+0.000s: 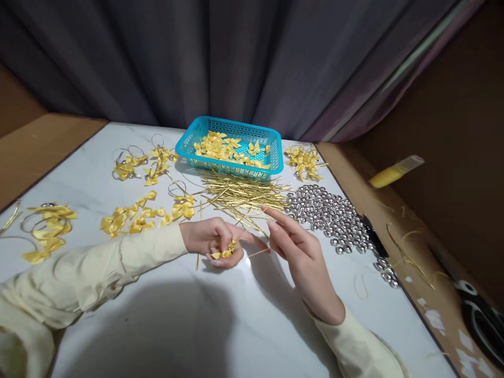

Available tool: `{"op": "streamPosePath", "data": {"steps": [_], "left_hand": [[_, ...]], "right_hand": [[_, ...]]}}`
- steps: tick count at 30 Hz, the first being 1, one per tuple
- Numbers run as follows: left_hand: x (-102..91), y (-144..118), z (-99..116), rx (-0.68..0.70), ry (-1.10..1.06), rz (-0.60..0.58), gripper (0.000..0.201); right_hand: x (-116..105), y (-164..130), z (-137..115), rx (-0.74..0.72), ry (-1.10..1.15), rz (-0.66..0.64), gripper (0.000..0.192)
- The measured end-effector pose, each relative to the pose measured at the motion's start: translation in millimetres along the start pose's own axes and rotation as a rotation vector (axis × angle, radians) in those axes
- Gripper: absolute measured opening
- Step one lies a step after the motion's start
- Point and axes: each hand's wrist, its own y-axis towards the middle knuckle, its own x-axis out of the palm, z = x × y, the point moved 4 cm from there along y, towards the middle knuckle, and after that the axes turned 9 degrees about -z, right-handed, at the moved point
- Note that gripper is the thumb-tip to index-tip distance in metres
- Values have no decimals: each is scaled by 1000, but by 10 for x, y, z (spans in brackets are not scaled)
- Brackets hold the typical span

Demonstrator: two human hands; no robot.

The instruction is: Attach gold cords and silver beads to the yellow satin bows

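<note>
My left hand [224,241] is closed round a yellow ribbon bow [226,251], its index finger pointing right. A thin gold cord [255,254] runs from that bow toward my right hand [299,252]. The right fingers are stretched out to the upper left, thumb and index a little apart; I cannot tell whether they touch the cord's end. Just behind both hands lies a heap of gold twist ties [248,194]. To the right spreads a pile of shiny silver bells [331,212].
At the back stands a blue basket [183,147] with yellow bows. More bows [134,215] lie at left, some with looped ties [128,167], and a cluster [303,160] at right. Black scissors [482,320], a yellow tube [396,172] and paper scraps [435,320] are at the right edge.
</note>
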Motion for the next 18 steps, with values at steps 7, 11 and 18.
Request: {"op": "streamPosePath", "data": {"steps": [7,11,18], "left_hand": [[-23,-22,-6,-34,16,32,75],[-21,-22,-3,-66,26,-11,80],[-26,-40,0,-58,35,12,77]], "right_hand": [[-64,27,-4,4,69,75,30],[-164,49,-1,-29,85,113,34],[-271,88,19,-29,96,160,30]]}}
